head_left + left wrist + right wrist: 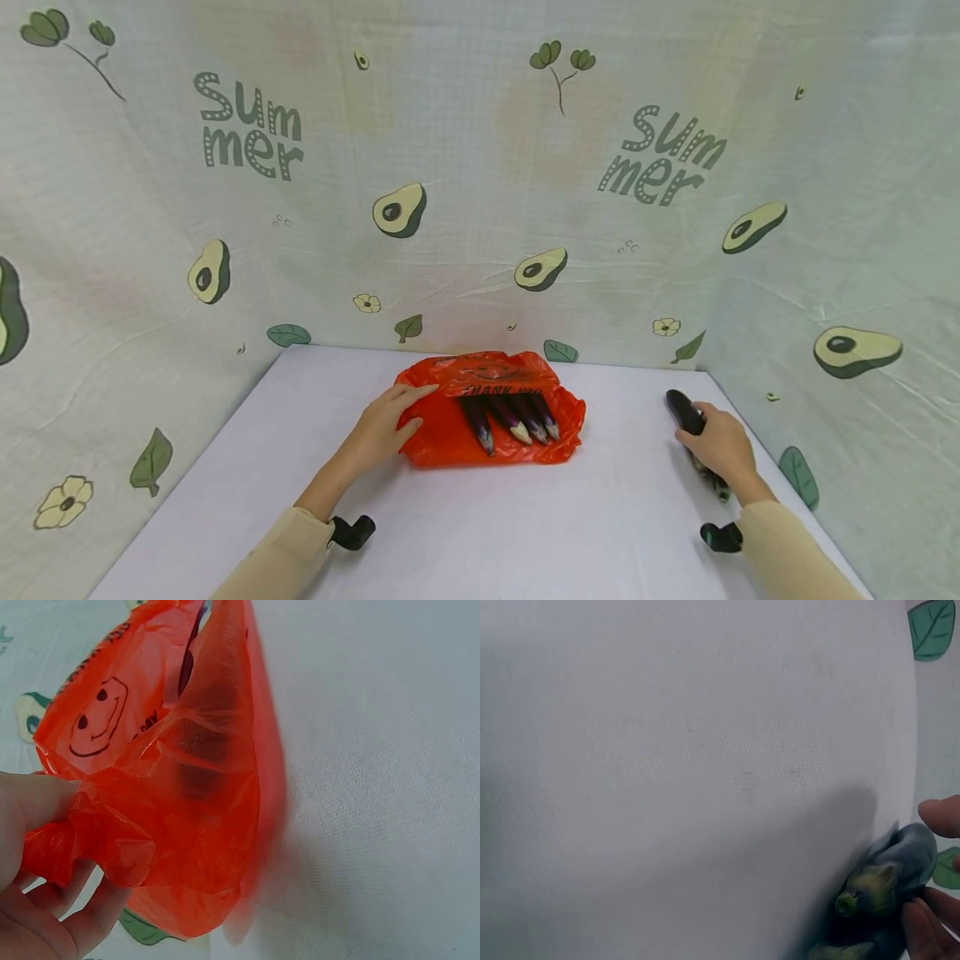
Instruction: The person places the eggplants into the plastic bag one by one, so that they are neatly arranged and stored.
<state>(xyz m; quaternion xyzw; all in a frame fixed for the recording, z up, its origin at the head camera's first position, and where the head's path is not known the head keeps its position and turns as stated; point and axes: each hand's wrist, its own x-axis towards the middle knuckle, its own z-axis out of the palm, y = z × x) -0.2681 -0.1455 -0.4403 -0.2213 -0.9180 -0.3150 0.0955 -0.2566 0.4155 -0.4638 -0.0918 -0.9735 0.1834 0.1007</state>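
Plainly, both hands are busy at the white table [525,525], and I judge the step in hand to be steadying plastic on one side while managing an eggplant on the other. My left hand [384,425] pinches the left edge of the red plastic bag [442,433], thumb on top and fingers curled beneath the crumpled film. The bag lies toward the back of the table, its printed upper layer draped over four eggplants [477,419] whose stem ends show at the mouth, pointing to the near side. Well apart from it, near the table's right edge, my right hand [722,442] grasps a dark eggplant [681,408], fingers bent round its body. The right wrist view catches a second eggplant [885,937] just beside the held one, cut off by the frame; I cannot tell whether the fingers have that too, or whether the held one is off the table. To do this well, I would pinch the film lightly, since thin plastic could tear, and lift the upper layer rather than drag the whole bag. On the right, I would grip near mid-length so the eggplant does not swing, and watch that its neighbour does not roll.
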